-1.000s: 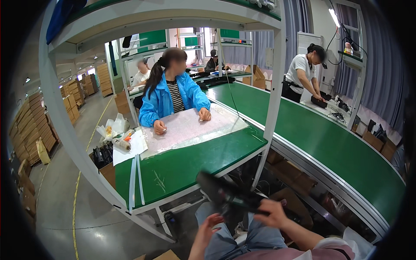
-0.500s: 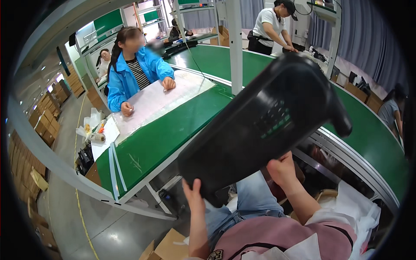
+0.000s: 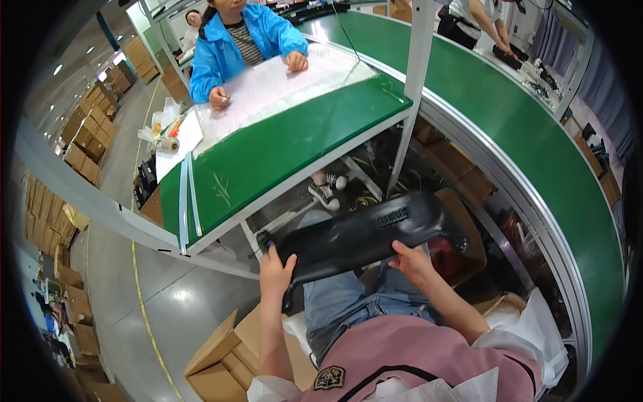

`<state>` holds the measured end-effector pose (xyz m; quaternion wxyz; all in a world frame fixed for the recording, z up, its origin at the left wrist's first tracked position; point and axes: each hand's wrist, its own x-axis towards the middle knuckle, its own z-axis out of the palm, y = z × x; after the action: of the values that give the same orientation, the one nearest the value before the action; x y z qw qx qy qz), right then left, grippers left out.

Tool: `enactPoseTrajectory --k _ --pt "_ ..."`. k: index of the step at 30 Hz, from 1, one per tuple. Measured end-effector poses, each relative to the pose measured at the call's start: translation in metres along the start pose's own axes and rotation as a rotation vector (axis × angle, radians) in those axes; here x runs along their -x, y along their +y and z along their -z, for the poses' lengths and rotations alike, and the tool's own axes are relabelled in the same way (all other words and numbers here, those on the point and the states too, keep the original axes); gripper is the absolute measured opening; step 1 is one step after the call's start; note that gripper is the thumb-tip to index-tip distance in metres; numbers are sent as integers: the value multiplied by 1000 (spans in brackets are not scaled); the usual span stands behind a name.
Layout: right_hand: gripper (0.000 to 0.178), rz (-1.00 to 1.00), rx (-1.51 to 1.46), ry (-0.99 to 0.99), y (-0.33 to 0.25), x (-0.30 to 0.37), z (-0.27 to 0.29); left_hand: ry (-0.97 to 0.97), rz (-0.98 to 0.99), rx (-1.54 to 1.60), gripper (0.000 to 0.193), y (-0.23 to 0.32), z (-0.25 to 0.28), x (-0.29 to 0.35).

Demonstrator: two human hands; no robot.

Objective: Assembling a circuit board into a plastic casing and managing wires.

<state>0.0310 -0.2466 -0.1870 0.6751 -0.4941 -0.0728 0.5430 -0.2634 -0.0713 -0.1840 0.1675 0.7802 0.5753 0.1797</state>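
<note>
Head view, long glossy black plastic panel (image 3: 348,236) lower than before, between fingers of left hand (image 3: 276,276), clamped on one end, and right hand (image 3: 415,264), clamped on near edge, open brown cardboard box (image 3: 216,383) below left fingers, contents unclear

A long black panel (image 3: 348,242), smooth and softly shiny with rounded corners, is held up on the person's side of the green tabletop (image 3: 288,151), apart from its front edge. The left hand (image 3: 275,273) grips one end; the right hand (image 3: 412,264) pinches the long edge facing away from the tabletop, toward the other end. The panel slants, its right-hand end higher in view. That end is broader, with a patch of small slots (image 3: 393,217) close to the edge facing the tabletop. A short stub (image 3: 288,299) juts from the left-hand end, away from the tabletop. The panel looks like moulded plastic, though glare makes this uncertain.
</note>
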Motion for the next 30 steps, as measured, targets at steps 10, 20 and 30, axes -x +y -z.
enactPoseTrajectory --k 10,20,30 --pt "37 -27 -30 -41 -6 -17 0 -143 -677 90 47 166 -40 -37" --pt "34 -86 -92 -48 11 -7 17 -407 -584 379 55 171 -68 -24" --pt "33 -475 -349 -110 21 19 33 -263 -702 -91 65 160 -92 2"
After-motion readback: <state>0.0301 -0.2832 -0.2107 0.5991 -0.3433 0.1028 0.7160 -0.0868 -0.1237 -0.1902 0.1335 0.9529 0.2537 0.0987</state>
